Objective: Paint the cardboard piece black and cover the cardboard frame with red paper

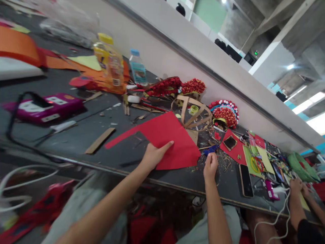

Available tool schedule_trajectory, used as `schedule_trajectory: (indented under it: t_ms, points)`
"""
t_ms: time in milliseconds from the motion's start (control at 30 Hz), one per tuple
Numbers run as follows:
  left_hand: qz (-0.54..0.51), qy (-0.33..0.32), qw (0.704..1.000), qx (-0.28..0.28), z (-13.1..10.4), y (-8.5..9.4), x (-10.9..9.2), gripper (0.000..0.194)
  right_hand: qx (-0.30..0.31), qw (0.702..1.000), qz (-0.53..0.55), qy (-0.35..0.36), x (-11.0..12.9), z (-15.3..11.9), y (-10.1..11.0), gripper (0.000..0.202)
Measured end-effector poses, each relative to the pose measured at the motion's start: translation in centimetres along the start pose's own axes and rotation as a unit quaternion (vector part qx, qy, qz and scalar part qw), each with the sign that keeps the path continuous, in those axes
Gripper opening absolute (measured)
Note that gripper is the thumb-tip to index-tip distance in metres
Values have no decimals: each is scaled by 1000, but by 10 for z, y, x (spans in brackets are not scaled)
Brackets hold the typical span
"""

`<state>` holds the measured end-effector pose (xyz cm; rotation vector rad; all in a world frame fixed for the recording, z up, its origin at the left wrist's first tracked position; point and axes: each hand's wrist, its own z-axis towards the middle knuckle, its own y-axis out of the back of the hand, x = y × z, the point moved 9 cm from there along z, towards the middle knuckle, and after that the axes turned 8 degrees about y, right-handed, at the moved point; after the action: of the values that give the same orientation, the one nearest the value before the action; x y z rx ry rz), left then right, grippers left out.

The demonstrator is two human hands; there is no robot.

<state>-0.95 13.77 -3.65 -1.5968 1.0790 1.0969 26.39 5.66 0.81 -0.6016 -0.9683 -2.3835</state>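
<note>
A dark grey, scrap-littered bench (98, 122) carries a flat, bright red, paper-like sheet (177, 140) with a narrow strip jutting left. The left hand (153, 155) has its grip on the near-left side, thumb uppermost; the right hand (211, 165) clenches its grip on a small blue object (211, 149).

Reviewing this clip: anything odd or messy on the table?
Yes. Small scraps litter the table beside the right hand, looking untidy. The red sheet at the left hand looks uneven, a narrow strip jutting left.
</note>
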Motion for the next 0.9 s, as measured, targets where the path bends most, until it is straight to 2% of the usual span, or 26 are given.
schedule_trajectory:
  t_ms: [133, 333, 467, 667, 900]
  points:
    - [27, -54, 997, 41, 6, -14, -6, 36, -16, 999, -1, 33, 1, 8, 3, 33]
    - [28, -57, 996, 59, 11, -24, 0, 36, -38, 999, -7, 12, -9, 8, 9, 34]
    - [16, -53, 996, 63, 14, -28, 6, 36, -18, 999, -29, 3, -11, 9, 9, 35]
    - [-18, -60, 995, 82, 20, -33, 7, 39, 3, 998, -52, 32, -4, 14, 6, 33]
    - [-12, -63, 994, 87, 18, -35, 11, 37, 28, 997, -55, 49, -2, 13, -3, 26]
